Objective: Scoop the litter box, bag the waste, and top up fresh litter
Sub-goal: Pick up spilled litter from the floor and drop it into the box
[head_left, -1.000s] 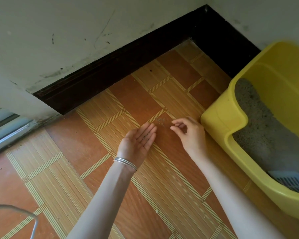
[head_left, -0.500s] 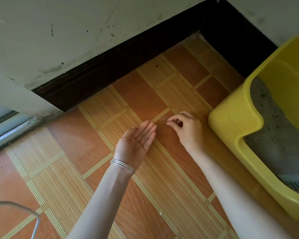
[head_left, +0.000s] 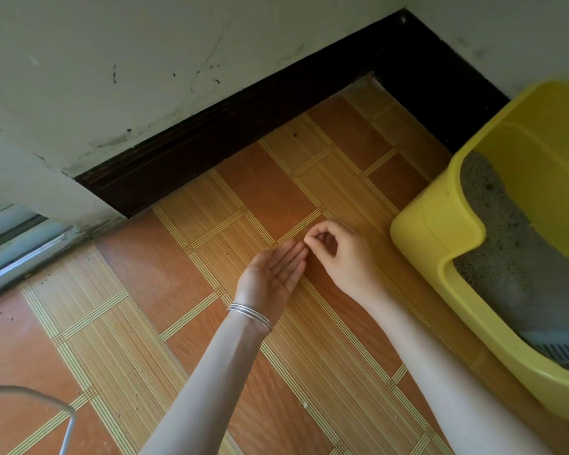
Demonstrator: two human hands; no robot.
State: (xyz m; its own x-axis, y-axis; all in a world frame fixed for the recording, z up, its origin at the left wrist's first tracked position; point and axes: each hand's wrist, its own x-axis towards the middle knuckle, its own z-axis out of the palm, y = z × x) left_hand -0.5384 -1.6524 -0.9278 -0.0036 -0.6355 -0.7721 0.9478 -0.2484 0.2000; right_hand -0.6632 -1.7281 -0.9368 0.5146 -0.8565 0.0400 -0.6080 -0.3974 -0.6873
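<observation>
L hand [head_left: 270,278] flat w/ litter grains [head_left: 285,266]; R hand [head_left: 340,256] pinched

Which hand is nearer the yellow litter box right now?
Right. The right hand is over the floor just left of the yellow litter box, not touching it; the left hand, palm up, lies farther left, beyond the right hand.

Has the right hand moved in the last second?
Yes. The right hand moved left, away from the yellow litter box, fingertips now reaching the left hand.

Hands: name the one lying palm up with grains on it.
The left hand, bangles at its wrist, fingers straight; the right hand is curled, fingertips pinched.
</observation>
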